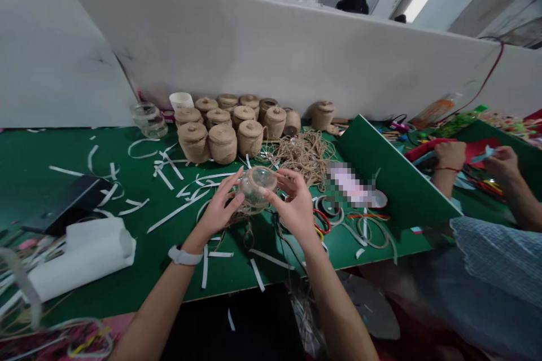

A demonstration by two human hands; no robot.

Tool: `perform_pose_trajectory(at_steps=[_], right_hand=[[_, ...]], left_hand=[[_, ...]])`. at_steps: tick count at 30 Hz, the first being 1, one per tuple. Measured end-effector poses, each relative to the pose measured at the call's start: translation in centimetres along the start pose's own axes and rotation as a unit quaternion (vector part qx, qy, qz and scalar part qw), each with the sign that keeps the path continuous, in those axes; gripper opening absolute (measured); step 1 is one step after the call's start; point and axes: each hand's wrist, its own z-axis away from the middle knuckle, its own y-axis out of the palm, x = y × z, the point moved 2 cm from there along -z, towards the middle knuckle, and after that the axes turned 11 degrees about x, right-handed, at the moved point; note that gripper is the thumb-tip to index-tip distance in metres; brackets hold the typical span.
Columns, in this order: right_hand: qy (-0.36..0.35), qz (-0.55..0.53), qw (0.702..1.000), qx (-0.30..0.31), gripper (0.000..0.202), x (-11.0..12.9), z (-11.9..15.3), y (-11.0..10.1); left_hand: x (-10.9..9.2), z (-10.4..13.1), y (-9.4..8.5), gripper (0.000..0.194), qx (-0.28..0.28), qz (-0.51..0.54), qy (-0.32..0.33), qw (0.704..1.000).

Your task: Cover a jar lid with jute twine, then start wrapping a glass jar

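A clear glass jar (253, 198) with twine at its rim is held between my two hands, above the green table (178, 259). My left hand (223, 203) has its fingers round the jar's left side. On the right side, my right hand (293, 200) holds it with thumb and fingers. Loose twine hangs beneath the jar. Behind it stand several twine-covered jars with lids (222, 144). A tangled heap of twine (307, 155) lies to their right. White strips (205, 180) are scattered around my hands.
Another glass jar (149, 120) and a white cup (181, 101) stand at the back left. A white roll (82, 256) lies at left. Red-handled scissors (322, 220) lie right of my hands. A green divider (398, 172) separates a person's hands (449, 161) at right.
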Motion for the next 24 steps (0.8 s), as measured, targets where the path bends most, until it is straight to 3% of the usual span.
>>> perform_pose_trajectory(at_steps=[4,8,12,16,18,21,24], right_hand=[[0.001,0.118,0.992,-0.047,0.048,-0.1,0.4,1.1],[-0.011,0.162,0.987,0.020,0.050,0.1,0.5,1.3],[-0.030,0.193,0.977,0.088,0.037,1.1,0.5,-0.2],[-0.045,0.232,0.968,0.079,0.016,2.5,1.0,-1.5],[-0.055,0.232,0.968,0.079,0.018,2.9,1.2,-1.4],[-0.031,0.198,0.975,0.091,0.021,2.6,1.4,-1.0],[0.024,0.079,0.993,0.086,0.026,1.3,1.0,-0.7]], left_hand=[[-0.6,0.1,1.2,0.103,-0.040,-0.144,0.028,0.988],[-0.7,0.3,1.2,0.096,-0.129,-0.186,0.018,0.974],[-1.0,0.9,0.0,0.095,-0.092,-0.101,0.015,0.991],[-1.2,1.6,-0.5,0.073,-0.072,-0.045,0.021,0.996],[-1.2,1.6,-0.4,0.067,-0.081,-0.019,0.032,0.996],[-1.2,1.4,0.0,0.063,-0.081,0.052,0.052,0.994],[-1.1,1.2,0.3,0.065,-0.065,0.153,0.063,0.984]])
